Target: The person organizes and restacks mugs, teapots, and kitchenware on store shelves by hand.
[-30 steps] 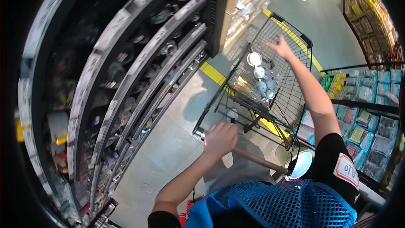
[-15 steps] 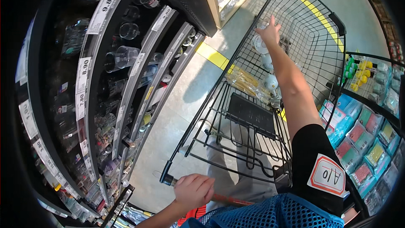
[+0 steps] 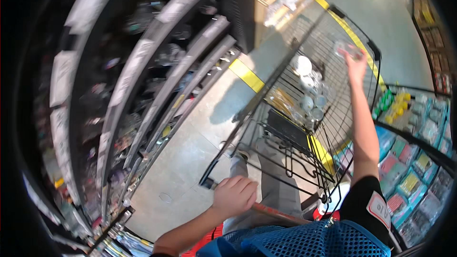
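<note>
The fingers of my left hand [image 3: 235,194] are wrapped round the orange handle [image 3: 278,215] of a black wire shopping cart [image 3: 375,50]. My right hand [image 3: 357,66] is raised over the cart's far right side, its fingers closed on a clear drinking glass [image 3: 342,47], which motion blurs. Inside the cart, to the left of that hand, a white round piece of tableware [image 3: 303,65] lies near several small pale and clear vessels [image 3: 320,100]. Next to these is a clear plastic packet of long yellowish sticks [image 3: 282,101].
Shelves with price strips [image 3: 138,62] and glassware curve along the left. A wooden rack [image 3: 285,4] stands beyond the cart. To the right, a black wire display [image 3: 419,140] holds packaged goods. A yellow line [image 3: 247,75] crosses the grey floor.
My right hand has moved from the cart's left side to the far right, now with the clear glass in it. My left hand stays on the handle. The view has shifted.
</note>
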A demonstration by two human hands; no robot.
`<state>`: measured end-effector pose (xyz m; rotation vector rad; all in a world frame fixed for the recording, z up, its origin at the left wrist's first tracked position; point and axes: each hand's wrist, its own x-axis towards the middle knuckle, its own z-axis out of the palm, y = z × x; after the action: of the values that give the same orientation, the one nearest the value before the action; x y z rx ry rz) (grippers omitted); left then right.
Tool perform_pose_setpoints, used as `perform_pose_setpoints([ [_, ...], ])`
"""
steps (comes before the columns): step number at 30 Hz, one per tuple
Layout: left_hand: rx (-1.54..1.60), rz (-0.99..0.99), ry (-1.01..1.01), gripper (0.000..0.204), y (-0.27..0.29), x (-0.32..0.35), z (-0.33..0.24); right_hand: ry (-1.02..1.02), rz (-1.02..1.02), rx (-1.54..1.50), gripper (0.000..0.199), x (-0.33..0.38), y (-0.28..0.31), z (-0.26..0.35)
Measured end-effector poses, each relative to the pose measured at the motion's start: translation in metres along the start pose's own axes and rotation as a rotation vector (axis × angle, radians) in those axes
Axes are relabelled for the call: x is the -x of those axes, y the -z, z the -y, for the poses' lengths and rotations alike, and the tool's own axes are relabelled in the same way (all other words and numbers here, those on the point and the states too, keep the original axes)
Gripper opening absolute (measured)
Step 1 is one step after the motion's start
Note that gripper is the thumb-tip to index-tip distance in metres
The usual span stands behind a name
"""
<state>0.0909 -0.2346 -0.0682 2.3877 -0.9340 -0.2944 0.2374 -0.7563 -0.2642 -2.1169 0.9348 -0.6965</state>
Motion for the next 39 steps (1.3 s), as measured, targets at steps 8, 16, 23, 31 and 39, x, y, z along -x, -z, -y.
perform_pose_setpoints([
  [8,0.472,-0.295,0.042,0.029,0.047,0.02,-0.001,0.46,0.559,-0.552,0.073,0.131,0.111,0.364],
  [16,0.019,-0.852,0.085,0.073,0.259,0.034,0.06,0.807,0.828,-0.631,0.073,0.295,0.049,0.593],
  [23,-0.047,-0.905,0.132,0.074,0.304,0.072,0.095,0.786,0.866,-0.698,0.074,0.358,-0.01,0.641],
  [31,-0.029,-0.92,0.207,0.066,0.326,0.065,0.132,0.956,0.734,-0.524,0.059,0.37,-0.049,0.674],
  [39,0.075,-0.859,0.337,0.066,0.33,0.063,0.15,1.032,0.811,-0.208,0.052,0.372,-0.068,0.706],
])
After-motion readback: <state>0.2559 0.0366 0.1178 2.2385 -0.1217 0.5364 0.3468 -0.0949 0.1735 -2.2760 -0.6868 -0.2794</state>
